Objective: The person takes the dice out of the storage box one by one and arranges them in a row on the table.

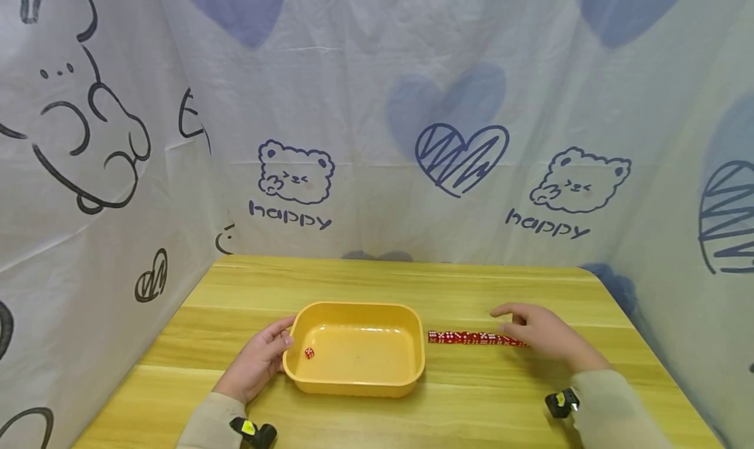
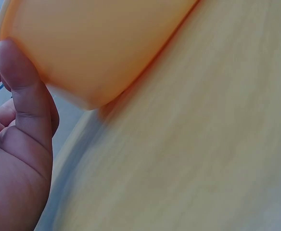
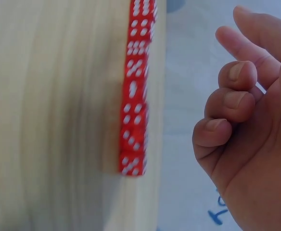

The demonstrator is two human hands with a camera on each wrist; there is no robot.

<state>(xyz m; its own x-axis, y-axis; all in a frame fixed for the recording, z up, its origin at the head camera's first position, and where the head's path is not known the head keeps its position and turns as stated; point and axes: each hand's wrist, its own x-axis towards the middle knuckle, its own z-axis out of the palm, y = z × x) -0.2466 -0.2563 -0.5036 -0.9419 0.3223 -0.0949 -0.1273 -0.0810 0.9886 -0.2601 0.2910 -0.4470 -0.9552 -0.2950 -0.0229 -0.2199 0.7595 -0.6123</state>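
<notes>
A yellow plastic basin (image 1: pixel 353 387) stands on the table with one red die (image 1: pixel 309 353) inside, near its left end. My left hand (image 1: pixel 259 360) grips the basin's left side; in the left wrist view the thumb (image 2: pixel 22 72) presses near the rim. A row of red dice with white pips (image 1: pixel 465 338) runs to the right of the basin. Over the right end of that row is my right hand (image 1: pixel 544 334), holding nothing. Its index finger and thumb are extended, while the other fingers (image 3: pixel 227 103) curl loosely. The hand hides the row's far end in the head view.
The wood-grain table (image 1: pixel 377 426) carries the basin and the dice. White cloth (image 1: pixel 365 207) printed with hearts and bears hangs behind it and along both sides. Dark wrist cameras (image 1: pixel 253 431) are strapped over both sleeves.
</notes>
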